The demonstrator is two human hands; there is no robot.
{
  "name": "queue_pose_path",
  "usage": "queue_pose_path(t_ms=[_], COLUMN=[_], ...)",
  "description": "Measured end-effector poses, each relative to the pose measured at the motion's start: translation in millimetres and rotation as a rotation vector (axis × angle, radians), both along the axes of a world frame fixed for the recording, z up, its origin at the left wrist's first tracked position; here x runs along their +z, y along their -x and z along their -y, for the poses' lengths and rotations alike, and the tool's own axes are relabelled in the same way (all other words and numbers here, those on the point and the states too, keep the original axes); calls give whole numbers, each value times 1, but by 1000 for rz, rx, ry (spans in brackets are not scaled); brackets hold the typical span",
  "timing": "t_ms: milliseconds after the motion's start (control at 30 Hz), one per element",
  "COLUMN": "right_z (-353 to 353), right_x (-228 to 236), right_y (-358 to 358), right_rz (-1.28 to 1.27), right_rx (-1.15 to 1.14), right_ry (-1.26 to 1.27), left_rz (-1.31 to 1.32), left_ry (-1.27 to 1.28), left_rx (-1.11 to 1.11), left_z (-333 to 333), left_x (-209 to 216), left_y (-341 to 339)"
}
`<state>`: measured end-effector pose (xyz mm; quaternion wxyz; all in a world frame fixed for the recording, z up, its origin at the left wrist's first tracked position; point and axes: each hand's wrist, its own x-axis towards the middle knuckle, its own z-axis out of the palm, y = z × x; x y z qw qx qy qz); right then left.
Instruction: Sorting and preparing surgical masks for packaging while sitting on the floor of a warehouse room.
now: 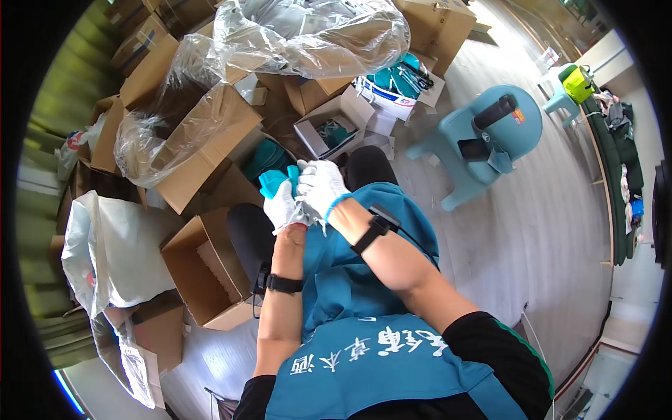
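"From my hands, what lies to your left?"

"A white sack point(126, 245) between eight and nine o'clock, then an open cardboard box point(185, 269) between seven and eight. Closer in, between ten and eleven, some teal items point(266, 159) lie inside another carton."

"And your left hand?"

"My gloved left hand point(283, 206) is curled round a teal piece point(271, 183), which pokes out toward eleven o'clock, in front of my knees. A narrow teal bit point(292, 171) shows between my hands; I can't tell whether it's the same piece."

"The right one?"

"My right hand point(322, 185) sits just beside it, fingers bent inward. Its grip is hidden, so I can't say what it has hold of."

"Which step is this?"

"Handling the piece two-handed, I'd judge. The next move calls for a steady left grip and careful right fingertips, since gloves dull the feel."

"Further right?"

"A small open carton point(360, 108) at one o'clock, then a pale blue chair point(455, 140) between two and three."
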<state>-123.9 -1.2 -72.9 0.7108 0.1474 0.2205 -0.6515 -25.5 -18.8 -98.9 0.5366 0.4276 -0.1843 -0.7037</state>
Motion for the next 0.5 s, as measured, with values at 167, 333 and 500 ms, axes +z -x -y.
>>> queue_pose_path(t_ms=[167, 333, 500], right_z=[46, 24, -27], right_x=[-58, -10, -6], right_y=[51, 144, 105], right_rz=[-633, -1004, -2026], right_rx=[-356, -259, -40], right_ry=[-226, -87, 765], left_rz=[352, 105, -1067], left_ry=[-208, -169, -135], left_rx=[-120, -281, -841], left_z=[-41, -77, -38], left_x=[18, 51, 74], left_y=[-1, -46, -43])
